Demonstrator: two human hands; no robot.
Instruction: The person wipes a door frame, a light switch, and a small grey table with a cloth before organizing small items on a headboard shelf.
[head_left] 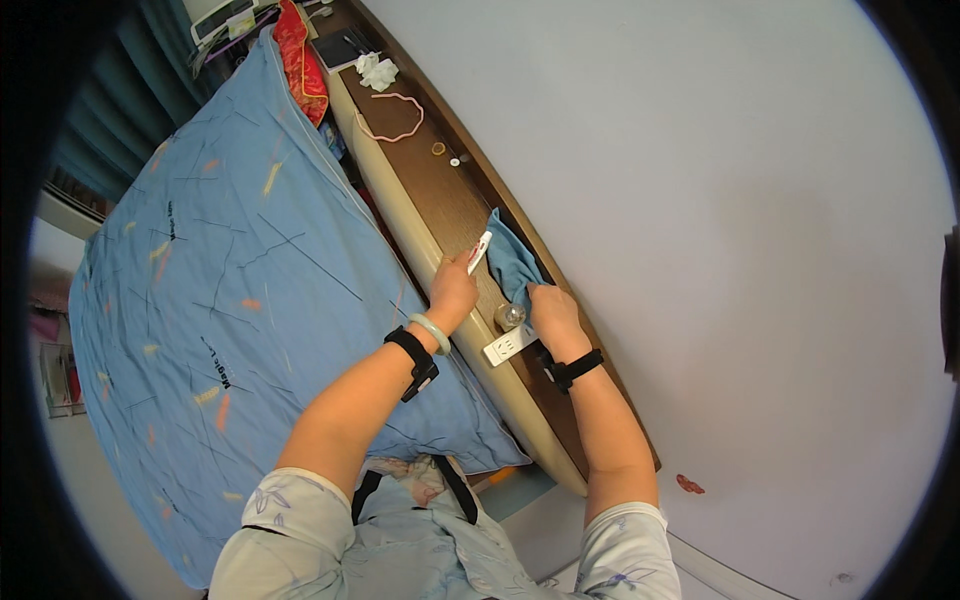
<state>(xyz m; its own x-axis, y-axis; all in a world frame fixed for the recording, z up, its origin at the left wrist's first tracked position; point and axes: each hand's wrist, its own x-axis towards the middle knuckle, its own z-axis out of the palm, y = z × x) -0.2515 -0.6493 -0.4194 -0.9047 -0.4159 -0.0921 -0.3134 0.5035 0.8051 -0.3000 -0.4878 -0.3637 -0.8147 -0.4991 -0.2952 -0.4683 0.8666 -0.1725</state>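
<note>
My left hand point(455, 292) is closed around a slim white tube-like item point(480, 250) with reddish marks, held over the brown headboard shelf point(425, 178). Its exact kind is too small to tell. Beside it, my right hand point(556, 316) grips the lower end of a crumpled blue cloth point(510, 258) lying along the shelf's wall side. Between my hands stands a small clear glass container point(510, 316). A white power strip point(510, 345) lies just nearer, partly hidden by my right wrist.
A bed with a blue patterned cover point(270, 290) fills the left. Farther along the shelf are a pink headband point(408, 132), crumpled tissues point(377, 72), a dark notebook point(338, 48) and a small yellowish ring point(438, 149). A pale wall point(760, 220) rises at right.
</note>
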